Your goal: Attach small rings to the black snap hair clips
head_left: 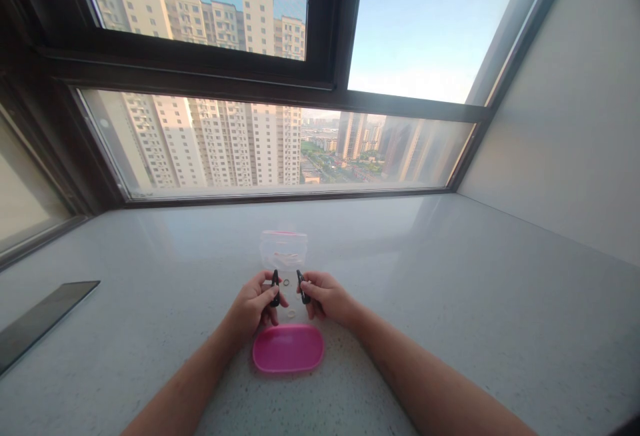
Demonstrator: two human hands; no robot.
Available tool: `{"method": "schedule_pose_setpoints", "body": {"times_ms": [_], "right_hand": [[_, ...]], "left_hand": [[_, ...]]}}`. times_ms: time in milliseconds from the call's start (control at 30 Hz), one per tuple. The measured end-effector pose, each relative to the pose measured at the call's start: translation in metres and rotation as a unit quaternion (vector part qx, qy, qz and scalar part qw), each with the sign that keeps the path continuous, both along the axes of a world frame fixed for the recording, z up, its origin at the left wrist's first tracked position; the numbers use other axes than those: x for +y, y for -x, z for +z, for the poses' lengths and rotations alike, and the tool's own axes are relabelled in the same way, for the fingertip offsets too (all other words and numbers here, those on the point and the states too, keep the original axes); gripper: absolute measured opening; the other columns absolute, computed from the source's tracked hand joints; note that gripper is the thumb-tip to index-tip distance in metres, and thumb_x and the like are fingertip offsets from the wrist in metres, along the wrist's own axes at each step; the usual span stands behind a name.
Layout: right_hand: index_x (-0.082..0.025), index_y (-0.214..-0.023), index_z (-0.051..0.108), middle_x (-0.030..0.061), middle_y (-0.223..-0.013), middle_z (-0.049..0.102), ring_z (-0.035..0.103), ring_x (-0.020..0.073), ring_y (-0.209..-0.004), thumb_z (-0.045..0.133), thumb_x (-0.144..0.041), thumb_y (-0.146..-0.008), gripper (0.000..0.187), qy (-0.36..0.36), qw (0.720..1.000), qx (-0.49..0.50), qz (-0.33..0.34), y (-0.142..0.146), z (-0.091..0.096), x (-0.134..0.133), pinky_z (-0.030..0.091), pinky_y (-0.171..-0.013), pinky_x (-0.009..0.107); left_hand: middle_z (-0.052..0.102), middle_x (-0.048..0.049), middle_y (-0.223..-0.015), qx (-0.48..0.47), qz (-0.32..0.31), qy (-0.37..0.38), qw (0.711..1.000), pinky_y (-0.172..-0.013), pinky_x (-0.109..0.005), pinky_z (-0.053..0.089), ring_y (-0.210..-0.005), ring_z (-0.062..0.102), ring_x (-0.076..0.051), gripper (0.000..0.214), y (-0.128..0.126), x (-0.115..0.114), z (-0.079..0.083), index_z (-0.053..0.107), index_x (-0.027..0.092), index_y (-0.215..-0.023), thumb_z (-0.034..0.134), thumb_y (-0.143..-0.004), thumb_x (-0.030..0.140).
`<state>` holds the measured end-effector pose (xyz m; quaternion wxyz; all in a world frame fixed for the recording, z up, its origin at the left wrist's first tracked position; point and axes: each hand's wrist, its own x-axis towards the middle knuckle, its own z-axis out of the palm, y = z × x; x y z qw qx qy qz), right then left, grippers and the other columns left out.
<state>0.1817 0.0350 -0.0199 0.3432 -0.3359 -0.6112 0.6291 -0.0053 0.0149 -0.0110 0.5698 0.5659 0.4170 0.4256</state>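
Your bare arms [175, 389] reached over speckled stone [450, 269]. Your left hand [253, 306] and right hand [327, 297] each clenched a slim black clip [275, 288] near a glossy pink tray [288, 349].

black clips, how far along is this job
Done: the pink oval lid looks off the clear plastic container and lies on the stone sill. In hand: the left hand and right hand each hold a black clip. Left: small rings lie loose outside the container.

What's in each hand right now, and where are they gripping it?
The left hand pinches a small black clip around its middle; the right hand holds a matching black clip the same way.
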Motion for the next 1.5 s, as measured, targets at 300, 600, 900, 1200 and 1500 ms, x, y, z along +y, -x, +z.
{"method": "schedule_pose_setpoints", "body": {"times_ms": [300,600,900,1200,1500], "right_hand": [[-0.015,-0.094,0.048,-0.0031,-0.049,0.057,0.045,0.0067,-0.033,0.050,-0.043,-0.078,0.033,-0.015,0.999,0.010,0.030,0.000,-0.002,0.000,0.031,-0.034,0.016],[-0.015,-0.099,0.049,-0.0027,-0.051,0.058,0.045,0.0066,-0.035,0.052,-0.038,-0.077,0.032,-0.011,0.999,0.001,0.042,-0.001,0.000,-0.001,0.032,-0.037,0.016],[-0.013,-0.107,0.053,-0.0013,-0.049,0.058,0.046,0.0069,-0.034,0.053,-0.035,-0.073,0.040,0.020,0.999,0.009,0.041,0.000,0.004,-0.002,0.032,-0.036,0.016],[-0.012,-0.106,0.053,-0.0019,-0.047,0.057,0.045,0.0072,-0.033,0.043,-0.021,-0.072,0.036,0.014,1.000,-0.008,0.024,0.001,0.008,-0.004,0.032,-0.036,0.016],[-0.014,-0.102,0.053,-0.0038,-0.045,0.053,0.043,0.0066,-0.033,0.039,-0.015,-0.070,0.034,-0.002,0.999,-0.031,0.027,0.001,0.005,-0.003,0.031,-0.036,0.015]], "left_hand": [[0.063,0.0002,-0.068,0.015,0.005,-0.008,1.000,-0.035,-0.016,0.035,-0.039,0.055,-0.009,0.026,-0.001,-0.001,0.002,0.041,0.017,-0.094,0.052,-0.073,0.027],[0.063,-0.0003,-0.071,0.015,-0.016,-0.017,1.000,-0.037,-0.017,0.038,-0.042,0.056,-0.010,0.027,0.001,-0.001,-0.001,0.042,0.017,-0.097,0.053,-0.072,0.023],[0.064,-0.0022,-0.072,-0.002,-0.024,0.008,1.000,-0.038,-0.018,0.038,-0.042,0.057,-0.011,0.034,0.002,0.000,0.000,0.043,0.016,-0.100,0.053,-0.068,0.020],[0.065,-0.0028,-0.064,-0.016,-0.008,0.025,1.000,-0.037,-0.017,0.037,-0.041,0.057,-0.011,0.032,0.000,0.002,-0.002,0.042,0.014,-0.100,0.050,-0.069,0.023],[0.063,-0.0011,-0.054,-0.016,-0.009,0.036,0.999,-0.034,-0.017,0.035,-0.037,0.056,-0.012,0.031,-0.001,0.002,-0.001,0.041,0.015,-0.096,0.048,-0.070,0.028]]}}
